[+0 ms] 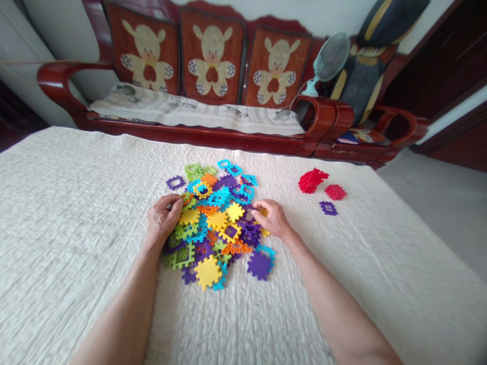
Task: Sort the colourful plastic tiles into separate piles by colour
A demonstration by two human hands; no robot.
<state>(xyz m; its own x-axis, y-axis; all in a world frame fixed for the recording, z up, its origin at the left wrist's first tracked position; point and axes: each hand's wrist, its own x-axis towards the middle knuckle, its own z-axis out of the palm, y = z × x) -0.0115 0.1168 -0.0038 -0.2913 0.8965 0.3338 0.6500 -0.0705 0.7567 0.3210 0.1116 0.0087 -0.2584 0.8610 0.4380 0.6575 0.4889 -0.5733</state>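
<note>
A heaped pile of interlocking plastic tiles (216, 220) with notched edges lies on the bed-like quilted surface, in yellow, purple, blue, green and orange; some are solid, others are frames. My left hand (164, 217) rests at the pile's left edge, thumb and fingers curled together beside green tiles (187, 202); what is between them is hidden. At the right edge is my right hand (273, 219), with thumb and fingers apart around a yellow tile (264, 212). A yellow solid tile (208, 272) and a purple solid tile (260, 265) lie at the near side.
Off to the right are a stack of red tiles (312, 181), another red piece (336, 191) and a purple window tile (328, 208). A white quilted cover (95, 213) spreads beneath everything. Beyond its far edge stands a wooden sofa (213, 133) with a light-blue fan (330, 58).
</note>
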